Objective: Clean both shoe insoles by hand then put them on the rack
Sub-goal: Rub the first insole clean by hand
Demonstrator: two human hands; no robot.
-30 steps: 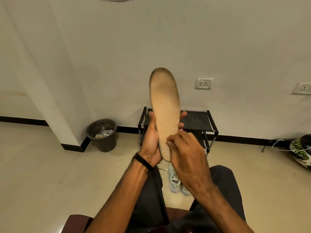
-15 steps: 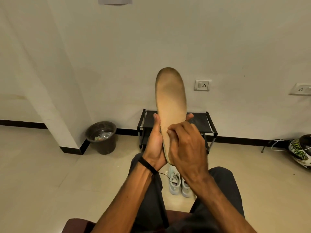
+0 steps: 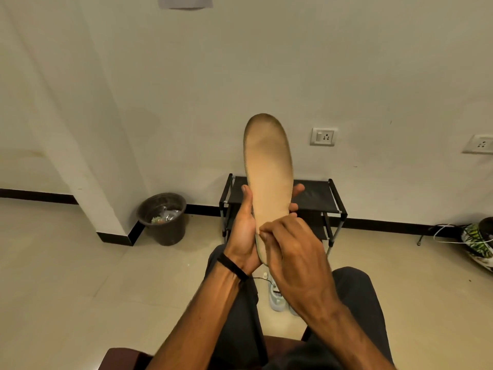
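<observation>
So over the last second you've nudged the insole (image 3: 268, 166) a bit to the right and a touch lower in view, and your right hand (image 3: 290, 252) has slid down from mid-heel toward the very bottom edge, with its fingertips (image 3: 262, 232) now bunched on the left rim of the heel end. To me that reads like you're picking or rubbing grit off a spot and working along the edge, so you're still in the cleaning part on the first insole; I can't see the second one anywhere, and nothing is on the rack (image 3: 314, 194) yet as far as the uncovered part of its top shelf shows. Your left hand (image 3: 244, 236) is wrapped round the insole from behind, thumb lying up the left edge and fingertips poking out past the right edge, so it's gripping the thing about its lower middle. The right hand is curled in, thumb and fingers pinching at the insole's edge. The insole is held up in the air in front of you, between you and the rack, well clear of the floor. Its long axis runs nearly straight up and down, toe end at the top and leaning slightly left, heel down in your hands, with the tan footbed face turned toward you.
</observation>
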